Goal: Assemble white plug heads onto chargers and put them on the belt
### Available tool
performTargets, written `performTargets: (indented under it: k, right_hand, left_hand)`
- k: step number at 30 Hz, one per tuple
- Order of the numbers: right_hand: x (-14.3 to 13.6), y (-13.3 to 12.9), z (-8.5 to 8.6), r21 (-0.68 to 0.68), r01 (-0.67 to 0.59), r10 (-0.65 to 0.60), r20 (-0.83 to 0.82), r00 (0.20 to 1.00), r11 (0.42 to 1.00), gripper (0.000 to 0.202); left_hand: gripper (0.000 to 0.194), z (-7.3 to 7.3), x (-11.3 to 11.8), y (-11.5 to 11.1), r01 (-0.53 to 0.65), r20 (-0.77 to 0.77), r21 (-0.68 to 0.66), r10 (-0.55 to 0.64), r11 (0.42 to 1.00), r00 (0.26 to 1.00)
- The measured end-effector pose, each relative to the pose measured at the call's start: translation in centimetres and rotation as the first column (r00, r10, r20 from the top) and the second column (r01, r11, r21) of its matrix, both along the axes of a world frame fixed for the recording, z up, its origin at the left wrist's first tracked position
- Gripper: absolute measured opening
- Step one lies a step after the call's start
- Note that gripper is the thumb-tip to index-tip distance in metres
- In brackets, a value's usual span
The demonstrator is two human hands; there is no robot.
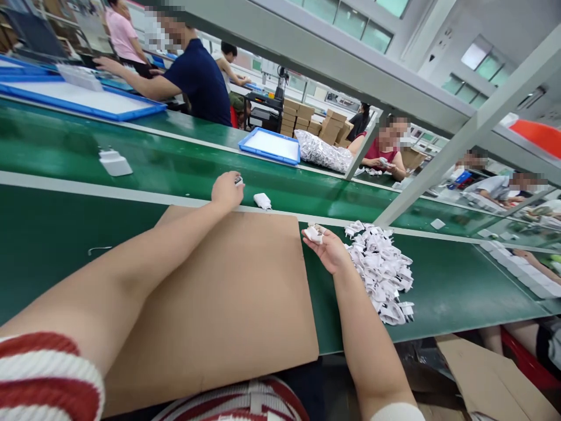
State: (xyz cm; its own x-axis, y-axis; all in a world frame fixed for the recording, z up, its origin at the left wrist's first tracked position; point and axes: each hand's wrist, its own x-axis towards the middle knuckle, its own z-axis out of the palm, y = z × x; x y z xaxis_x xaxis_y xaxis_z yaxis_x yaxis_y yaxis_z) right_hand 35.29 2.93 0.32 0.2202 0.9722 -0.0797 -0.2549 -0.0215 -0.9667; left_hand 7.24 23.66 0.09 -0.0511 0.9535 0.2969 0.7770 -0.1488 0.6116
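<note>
My left hand (227,192) reaches over the green belt with its fingers closed on a small white charger (239,181), mostly hidden by the hand. Just right of it, a white charger (262,201) lies on the belt near the pale rail. My right hand (328,250), palm up, holds a white plug piece (314,234) between thumb and fingers, over the cardboard's right edge. Beside that hand lies a heap of white plug pieces (381,269), some with pins showing. Under my left forearm is a flat brown cardboard sheet (236,292).
Another white charger (114,162) is on the belt (184,169) at left. Blue-rimmed trays (269,146) stand across it, near a silvery bag (324,151). A slanted metal post (429,152) rises behind the heap. Several co-workers sit beyond; white boxes (521,269) line the right.
</note>
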Motion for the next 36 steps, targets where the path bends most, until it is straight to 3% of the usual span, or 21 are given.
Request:
performTargets:
  k: [2,4,7,10,12,14,17,22,30,36]
  right_hand:
    - [-0.3,-0.5,0.5,-0.021,-0.058,0.056,-0.110,0.992,0.998,0.036]
    - [-0.6,-0.8,0.9,-0.026,-0.074,0.070,-0.139,0.988,0.997,0.037]
    - [-1.3,-1.1,0.9,-0.008,-0.082,0.081,-0.104,0.991,0.997,0.041]
    - [-2.2,-1.3,0.7,0.025,-0.061,0.059,0.064,0.996,0.998,0.044]
    - [-2.8,-1.5,0.6,0.073,-0.002,-0.018,0.273,0.962,0.997,0.042]
    - [-3.2,-1.8,0.4,0.124,0.016,-0.072,0.466,0.882,0.992,0.037]
    - [-3.9,-2.3,0.1,0.169,-0.078,-0.052,0.649,0.759,0.982,0.027]
    - [-4.6,-2.9,-0.1,0.232,-0.208,-0.090,0.843,0.530,0.950,0.025]
    - [-5.0,-2.6,1.1,0.145,-0.290,-0.107,0.984,0.143,0.946,0.030]
    - [-6.0,-2.7,2.5,0.092,-0.290,-0.086,0.996,0.033,0.953,0.034]
  left_hand:
    - [0.046,0.3,0.4,-2.2,0.107,0.043,0.111,-0.112,0.988,0.993]
    - [0.047,0.2,1.4,-5.5,0.273,0.070,0.128,-0.284,0.953,0.956]
    - [0.048,-1.2,3.2,-11.2,0.554,0.097,0.084,-0.560,0.829,0.823]
    - [0.052,-2.7,4.7,-15.7,0.713,0.152,0.077,-0.715,0.697,0.682]
    - [0.060,-3.4,5.1,-17.2,0.743,0.210,0.074,-0.739,0.665,0.640]
    - [0.056,-3.8,5.1,-17.6,0.748,0.240,0.075,-0.740,0.660,0.629]
    - [0.035,-3.9,5.0,-17.1,0.757,0.278,0.036,-0.734,0.653,0.620]
    - [0.033,-3.9,4.9,-16.6,0.762,0.353,0.022,-0.718,0.647,0.600]
    - [0.032,-3.7,4.8,-17.0,0.732,0.353,0.020,-0.690,0.681,0.632]
    - [0.027,-3.6,4.9,-17.5,0.731,0.341,0.044,-0.698,0.681,0.630]
